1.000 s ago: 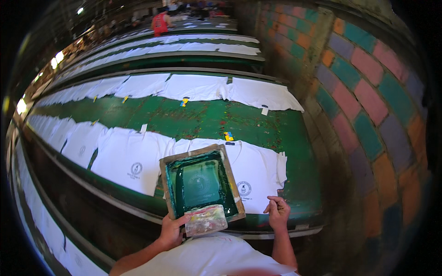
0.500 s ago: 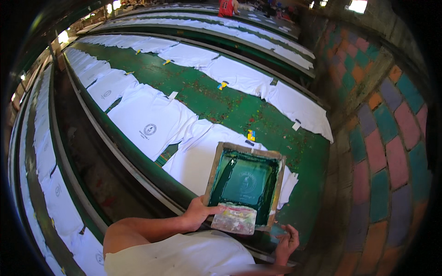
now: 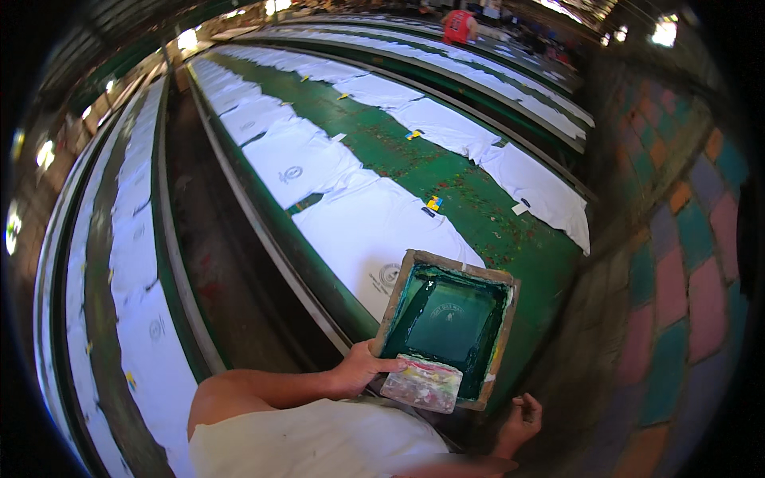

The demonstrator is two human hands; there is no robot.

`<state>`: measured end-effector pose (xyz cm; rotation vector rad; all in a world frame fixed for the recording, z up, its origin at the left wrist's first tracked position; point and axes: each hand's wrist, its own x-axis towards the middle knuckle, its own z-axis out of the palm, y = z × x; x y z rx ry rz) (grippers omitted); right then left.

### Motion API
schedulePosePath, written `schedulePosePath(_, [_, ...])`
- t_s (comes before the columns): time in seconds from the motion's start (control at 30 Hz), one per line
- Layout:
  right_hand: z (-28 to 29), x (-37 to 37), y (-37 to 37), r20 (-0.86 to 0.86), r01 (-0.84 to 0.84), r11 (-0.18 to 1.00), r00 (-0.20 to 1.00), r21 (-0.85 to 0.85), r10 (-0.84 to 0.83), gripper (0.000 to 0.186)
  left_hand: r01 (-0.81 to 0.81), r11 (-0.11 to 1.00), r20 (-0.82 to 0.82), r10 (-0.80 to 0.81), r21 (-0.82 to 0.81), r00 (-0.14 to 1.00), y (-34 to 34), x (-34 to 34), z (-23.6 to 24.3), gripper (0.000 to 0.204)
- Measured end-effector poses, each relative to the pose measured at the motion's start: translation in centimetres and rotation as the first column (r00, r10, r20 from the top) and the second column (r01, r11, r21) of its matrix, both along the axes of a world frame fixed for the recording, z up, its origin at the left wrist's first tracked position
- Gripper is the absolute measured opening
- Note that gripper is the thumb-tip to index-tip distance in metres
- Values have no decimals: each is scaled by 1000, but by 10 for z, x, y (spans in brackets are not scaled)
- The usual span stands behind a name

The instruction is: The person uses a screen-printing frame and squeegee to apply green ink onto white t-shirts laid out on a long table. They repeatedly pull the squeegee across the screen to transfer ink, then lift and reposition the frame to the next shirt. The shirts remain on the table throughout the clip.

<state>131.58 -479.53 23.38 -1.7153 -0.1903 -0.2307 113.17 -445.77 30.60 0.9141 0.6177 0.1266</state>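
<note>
framed screen (image 3: 450, 331), wet-looking green inside, is in front of the torso; in view it overlaps the nearest white shirt (image 3: 351, 235) on the green table (image 3: 478, 231). height above cloth: cannot tell. left hand (image 3: 356, 372) is closed on its lower left corner, thumb at the paint-smeared block (image 3: 422, 384) lying across the lower rail; fingers beneath not seen. right hand (image 3: 520, 424) is near the lower right corner, apart, fingers half curled, nothing visible in it. judgement: best held level, thumb firm on the block, underside clear of cloth; right hand could steady the unsupported corner.
</note>
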Motion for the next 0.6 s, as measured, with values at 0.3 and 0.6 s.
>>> schedulePosePath(0.3, [13,26,-26,11,-333,942,943,-43,334,34,-6,999,-24,7,37,1000,-47,13,-13,51])
schedulePosePath(0.6, [18,41,-51,-61,-427,881,904,-203,424,21,-145,989,-23,145,-2,989,-88,29,-16,46])
